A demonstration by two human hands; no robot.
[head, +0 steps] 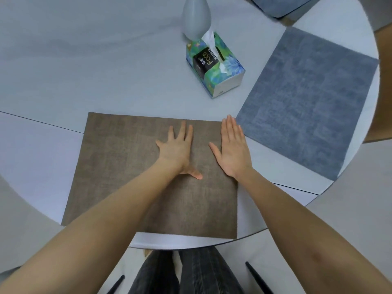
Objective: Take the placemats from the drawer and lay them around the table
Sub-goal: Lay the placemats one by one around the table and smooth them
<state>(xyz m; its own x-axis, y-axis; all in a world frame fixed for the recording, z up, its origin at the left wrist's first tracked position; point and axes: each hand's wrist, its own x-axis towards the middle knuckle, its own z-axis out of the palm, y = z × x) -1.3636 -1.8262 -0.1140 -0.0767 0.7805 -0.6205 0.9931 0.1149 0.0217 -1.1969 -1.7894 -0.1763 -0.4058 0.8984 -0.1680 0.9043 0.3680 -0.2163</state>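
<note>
A brown placemat lies flat on the round pale table, close to the near edge in front of me. My left hand rests palm down on the mat's middle, fingers spread. Along the mat's right edge my right hand stands on its side, fingers straight and together, holding nothing. To the right a blue-grey placemat lies flat near the table's rim. Another blue-grey placemat shows at the top edge, mostly cut off.
A green and blue tissue box stands beyond the brown mat, with a pale grey vase just behind it. Dark chair legs and my trousered legs sit below the table's near edge.
</note>
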